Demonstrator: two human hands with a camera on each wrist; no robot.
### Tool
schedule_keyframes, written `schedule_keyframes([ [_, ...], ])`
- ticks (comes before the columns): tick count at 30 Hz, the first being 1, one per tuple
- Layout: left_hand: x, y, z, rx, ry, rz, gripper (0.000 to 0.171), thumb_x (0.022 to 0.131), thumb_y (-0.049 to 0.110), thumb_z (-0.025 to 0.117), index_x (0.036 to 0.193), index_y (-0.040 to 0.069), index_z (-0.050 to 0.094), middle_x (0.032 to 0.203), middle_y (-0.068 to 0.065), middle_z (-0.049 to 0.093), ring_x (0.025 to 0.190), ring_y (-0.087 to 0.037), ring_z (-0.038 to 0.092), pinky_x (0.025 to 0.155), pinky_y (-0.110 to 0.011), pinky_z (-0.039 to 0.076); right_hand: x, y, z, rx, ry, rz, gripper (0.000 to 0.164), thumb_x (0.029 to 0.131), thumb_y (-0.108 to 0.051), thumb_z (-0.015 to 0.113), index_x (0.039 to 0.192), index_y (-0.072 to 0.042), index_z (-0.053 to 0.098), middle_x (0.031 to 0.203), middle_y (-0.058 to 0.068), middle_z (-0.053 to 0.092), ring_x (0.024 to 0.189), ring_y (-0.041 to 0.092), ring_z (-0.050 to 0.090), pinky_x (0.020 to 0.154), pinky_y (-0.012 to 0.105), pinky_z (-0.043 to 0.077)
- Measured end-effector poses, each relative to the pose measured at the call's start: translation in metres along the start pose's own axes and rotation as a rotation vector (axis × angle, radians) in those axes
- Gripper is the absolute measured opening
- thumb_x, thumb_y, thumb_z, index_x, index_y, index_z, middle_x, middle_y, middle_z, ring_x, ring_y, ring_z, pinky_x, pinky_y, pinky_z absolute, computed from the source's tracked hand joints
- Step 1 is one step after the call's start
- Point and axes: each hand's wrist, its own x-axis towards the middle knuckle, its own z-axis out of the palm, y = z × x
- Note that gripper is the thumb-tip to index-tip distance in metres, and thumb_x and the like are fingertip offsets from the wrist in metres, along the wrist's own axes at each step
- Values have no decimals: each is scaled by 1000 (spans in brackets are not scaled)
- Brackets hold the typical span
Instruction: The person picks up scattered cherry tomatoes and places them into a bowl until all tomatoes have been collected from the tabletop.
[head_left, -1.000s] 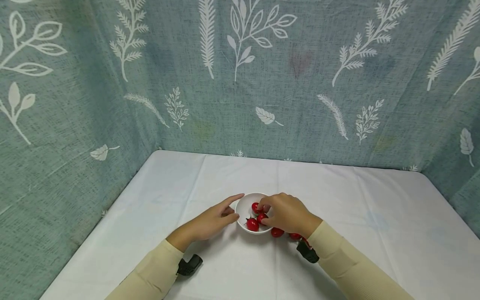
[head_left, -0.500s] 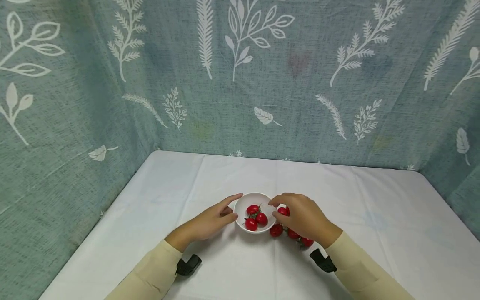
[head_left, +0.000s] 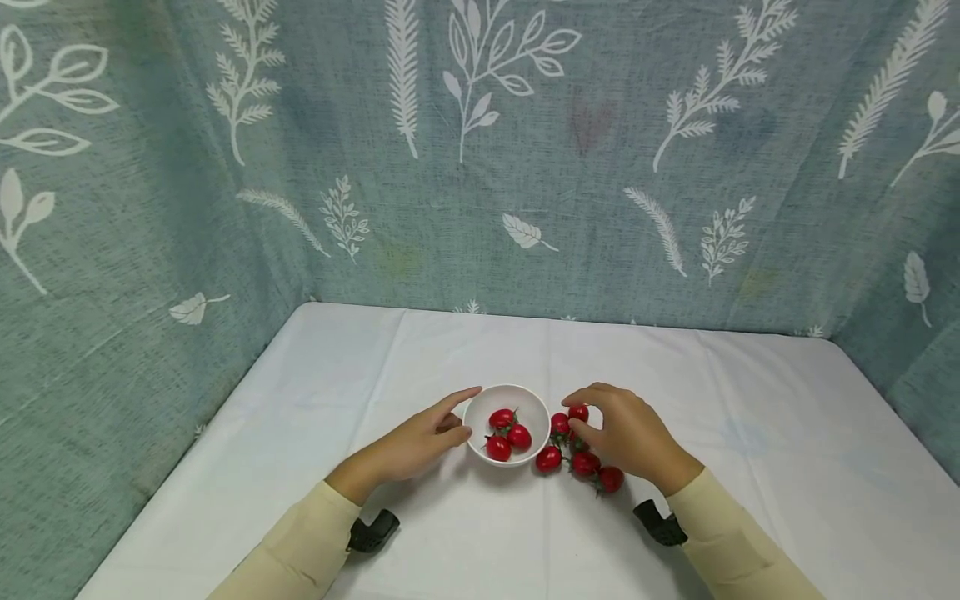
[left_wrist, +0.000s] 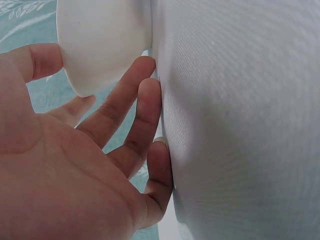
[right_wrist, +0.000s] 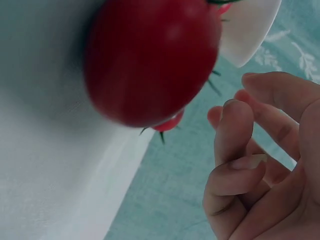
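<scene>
Head | bowl (head_left: 531, 412) upright | its farthest tomato (head_left: 502, 418): long axis crosswise, stem rightward

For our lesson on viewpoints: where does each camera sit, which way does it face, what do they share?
Head: on the head, facing forward and down at the white bowl and tomatoes; left hand, right hand, sleeves show.
Left wrist: on that wrist, facing the bowl's side; palm, fingers show.
Right wrist: on that wrist, facing a tomato; fingers show.
All share the bowl.
</scene>
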Motion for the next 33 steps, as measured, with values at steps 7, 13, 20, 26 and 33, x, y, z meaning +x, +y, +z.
schedule_keyframes([
  [7,-1,1,-1,-5,4,-7,59,103,35,53,156,39,28,113,0,66,103,-15,58,92,-41,44,3,10,3,-20,-28,36,24,88,-15,76,112,-13,75,110,2,72,105,26,68,88,44,56],
  [13,-2,1,-2,-1,5,-2,59,103,36,53,156,39,28,113,-1,66,104,-16,59,92,-42,44,5,17,6,-36,-57,77,29,89,-13,75,118,-15,74,113,4,71,108,26,67,89,45,56],
  [20,-1,1,-2,2,5,12,59,103,36,53,157,37,28,113,-2,66,104,-15,58,92,-42,44,4,23,8,-62,-82,73,30,90,-12,74,120,-15,73,115,5,70,108,26,68,88,43,57],
  [26,0,0,-1,-5,15,-6,59,103,36,53,156,40,28,113,0,67,104,-14,59,95,-44,44,4,26,7,-66,-97,68,31,89,-11,75,120,-14,73,112,4,71,106,26,68,88,43,56],
  [33,1,-1,1,-10,14,-12,59,102,36,54,156,41,28,114,0,67,106,-14,60,100,-49,43,4,28,3,-57,-126,85,33,86,-7,76,118,-13,74,109,2,73,105,25,68,87,43,56],
])
